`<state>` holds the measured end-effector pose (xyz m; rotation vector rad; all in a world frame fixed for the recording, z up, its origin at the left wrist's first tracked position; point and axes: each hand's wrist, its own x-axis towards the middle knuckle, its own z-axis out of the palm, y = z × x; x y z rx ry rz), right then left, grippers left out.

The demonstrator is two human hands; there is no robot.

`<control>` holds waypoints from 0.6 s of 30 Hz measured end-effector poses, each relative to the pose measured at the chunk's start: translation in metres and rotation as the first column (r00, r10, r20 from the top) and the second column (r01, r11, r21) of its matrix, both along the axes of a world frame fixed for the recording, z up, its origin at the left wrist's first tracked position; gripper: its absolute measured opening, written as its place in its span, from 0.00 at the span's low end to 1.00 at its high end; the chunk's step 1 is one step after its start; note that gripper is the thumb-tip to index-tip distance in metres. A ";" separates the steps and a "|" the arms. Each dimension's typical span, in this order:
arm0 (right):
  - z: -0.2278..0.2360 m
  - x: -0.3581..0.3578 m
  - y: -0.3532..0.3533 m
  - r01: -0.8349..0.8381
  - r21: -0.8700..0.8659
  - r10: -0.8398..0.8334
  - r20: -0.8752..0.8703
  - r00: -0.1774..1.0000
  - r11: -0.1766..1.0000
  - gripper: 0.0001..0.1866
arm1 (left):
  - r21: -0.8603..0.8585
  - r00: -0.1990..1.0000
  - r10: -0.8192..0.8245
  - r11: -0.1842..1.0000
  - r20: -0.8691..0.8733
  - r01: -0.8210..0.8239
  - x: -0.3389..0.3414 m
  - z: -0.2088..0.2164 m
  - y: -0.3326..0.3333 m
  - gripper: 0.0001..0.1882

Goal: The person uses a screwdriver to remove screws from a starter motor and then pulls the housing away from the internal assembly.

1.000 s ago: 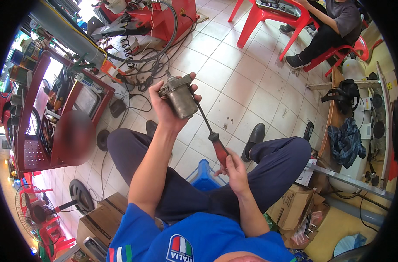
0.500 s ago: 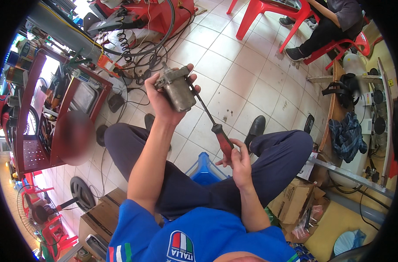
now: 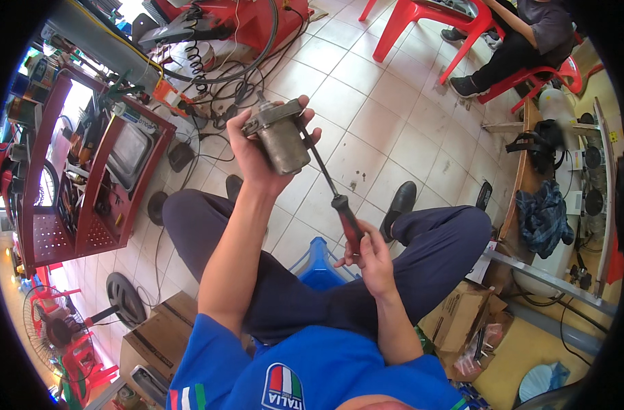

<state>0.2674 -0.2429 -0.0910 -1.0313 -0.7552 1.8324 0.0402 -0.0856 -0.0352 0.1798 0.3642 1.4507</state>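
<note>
My left hand (image 3: pixel 258 162) is wrapped round a starter motor (image 3: pixel 285 149), a dull metal cylinder with a flange and a short shaft at its upper end. It is held up over the floor, tilted, its plain end toward me. In my right hand (image 3: pixel 376 265) is a screwdriver (image 3: pixel 347 220) with a red and black handle, its end held between the fingers and thumb. The dark shank slants up to the flange's right side, by my left fingertips. The motor and fingers hide the screwdriver's tip.
A dark red tool cart (image 3: pixel 93 232) stands at the left, near cables (image 3: pixel 240 96) on the tiled floor. A blue stool (image 3: pixel 318 263) shows between my legs. Another person (image 3: pixel 510 58) sits far right by a red stool (image 3: pixel 425 20). Cardboard boxes (image 3: pixel 455 318) lie right.
The screwdriver's handle has turned in my right fingers, showing more black and less red. My left hand still holds the motor in nearly the same place.
</note>
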 end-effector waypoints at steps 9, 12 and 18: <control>0.003 0.007 -0.004 -0.108 0.009 0.108 -0.189 0.976 0.994 0.27 | 0.017 1.000 0.009 1.000 -0.024 -0.009 0.007 0.010 -0.003 0.29; 0.003 0.004 -0.002 -0.137 0.020 0.138 -0.158 0.978 0.990 0.31 | 0.064 1.000 -0.013 0.998 0.027 0.012 0.004 0.006 -0.003 0.29; 0.009 0.006 -0.006 0.002 -0.093 -0.010 -0.081 0.997 0.996 0.27 | 0.140 0.992 -0.077 0.988 0.102 0.063 0.001 0.007 -0.003 0.29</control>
